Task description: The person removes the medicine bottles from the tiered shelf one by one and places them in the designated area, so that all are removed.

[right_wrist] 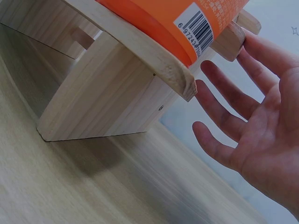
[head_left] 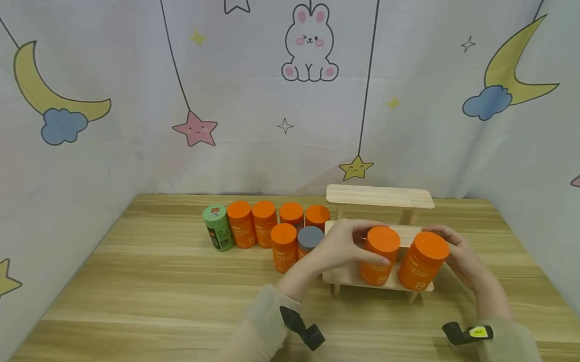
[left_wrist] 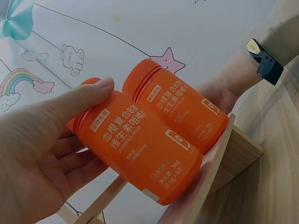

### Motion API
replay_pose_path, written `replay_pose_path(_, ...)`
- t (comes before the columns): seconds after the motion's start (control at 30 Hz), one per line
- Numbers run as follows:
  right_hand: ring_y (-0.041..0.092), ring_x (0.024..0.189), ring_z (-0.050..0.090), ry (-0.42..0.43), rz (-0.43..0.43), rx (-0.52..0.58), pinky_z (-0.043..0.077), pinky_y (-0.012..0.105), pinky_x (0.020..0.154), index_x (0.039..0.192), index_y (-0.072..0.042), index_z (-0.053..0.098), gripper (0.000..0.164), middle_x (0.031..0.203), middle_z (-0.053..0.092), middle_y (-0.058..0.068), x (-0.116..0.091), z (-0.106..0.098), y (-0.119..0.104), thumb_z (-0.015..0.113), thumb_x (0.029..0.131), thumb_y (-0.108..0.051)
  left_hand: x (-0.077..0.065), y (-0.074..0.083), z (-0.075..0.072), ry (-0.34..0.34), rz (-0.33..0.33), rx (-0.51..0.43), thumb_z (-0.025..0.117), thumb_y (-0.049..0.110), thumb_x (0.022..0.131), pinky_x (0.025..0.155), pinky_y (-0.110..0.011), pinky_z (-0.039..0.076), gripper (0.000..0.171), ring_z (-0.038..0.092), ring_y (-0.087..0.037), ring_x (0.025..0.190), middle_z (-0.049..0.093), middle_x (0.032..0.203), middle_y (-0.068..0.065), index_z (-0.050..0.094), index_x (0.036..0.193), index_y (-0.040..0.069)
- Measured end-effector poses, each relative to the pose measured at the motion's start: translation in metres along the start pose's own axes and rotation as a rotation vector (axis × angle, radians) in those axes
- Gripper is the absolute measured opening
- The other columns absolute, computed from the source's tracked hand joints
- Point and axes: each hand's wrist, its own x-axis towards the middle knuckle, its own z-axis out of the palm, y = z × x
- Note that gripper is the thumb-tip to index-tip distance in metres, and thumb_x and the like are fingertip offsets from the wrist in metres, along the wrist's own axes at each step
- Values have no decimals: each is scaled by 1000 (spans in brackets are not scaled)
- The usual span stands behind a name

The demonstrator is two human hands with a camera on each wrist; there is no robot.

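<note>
On the lowest tier of a small wooden step rack (head_left: 379,195) stand two orange supplement bottles with orange lids and white print. My left hand (head_left: 338,244) grips the left bottle (head_left: 379,256) near its lid, thumb in front and fingers behind. Close beside it is the right bottle (head_left: 424,262), tilted slightly in the head view. Around the rack's right end is my right hand (head_left: 464,260). In the right wrist view its fingers (right_wrist: 219,109) are spread and loosely bent, fingertips right at the board's end, with nothing held. The second bottle's barcode (right_wrist: 195,29) faces that camera.
Left of the rack, several more orange bottles (head_left: 242,225) stand grouped on the wood-grain table (head_left: 141,309). Among them are a green bottle (head_left: 219,228) at the far left and a grey-lidded one (head_left: 310,238). A printed fabric backdrop (head_left: 260,80) encloses the back and sides.
</note>
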Motion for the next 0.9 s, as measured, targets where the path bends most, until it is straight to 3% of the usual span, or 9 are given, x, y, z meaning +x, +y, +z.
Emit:
replay_pose_path(0.23, -1, 106, 57, -1, -17, 12, 41, 13, 88, 119, -29, 64, 46, 113, 65, -18, 0, 1, 0, 36, 101, 3, -7, 1, -15, 15, 9, -26, 86, 13, 74, 88, -20, 53, 61, 65, -2, 99, 70, 120, -6, 63, 131, 10)
replay_pose_path(0.4, -1, 106, 57, -6, -19, 11, 41, 13, 88, 119, -29, 64, 46, 114, 65, -18, 0, 1, -1, 36, 101, 3, -13, 1, -29, 56, -19, -56, 86, 14, 73, 88, -23, 54, 61, 66, -5, 99, 71, 117, -3, 64, 130, 11)
replay_pose_path(0.63, -1, 106, 57, -13, -18, 13, 42, 14, 89, 119, -31, 64, 46, 113, 65, -19, 0, 2, -2, 36, 101, 2, -22, 5, -50, 109, 42, -87, 82, 8, 74, 87, -30, 57, 56, 69, -11, 96, 72, 113, -12, 64, 127, 5)
replay_pose_path(0.9, -1, 106, 58, -15, -18, 11, 42, 14, 88, 120, -30, 63, 46, 113, 65, -19, 0, 1, -2, 35, 101, 1, -33, 7, -72, 194, 39, -112, 83, 5, 72, 86, -31, 58, 59, 70, -17, 98, 71, 115, -14, 64, 128, 4)
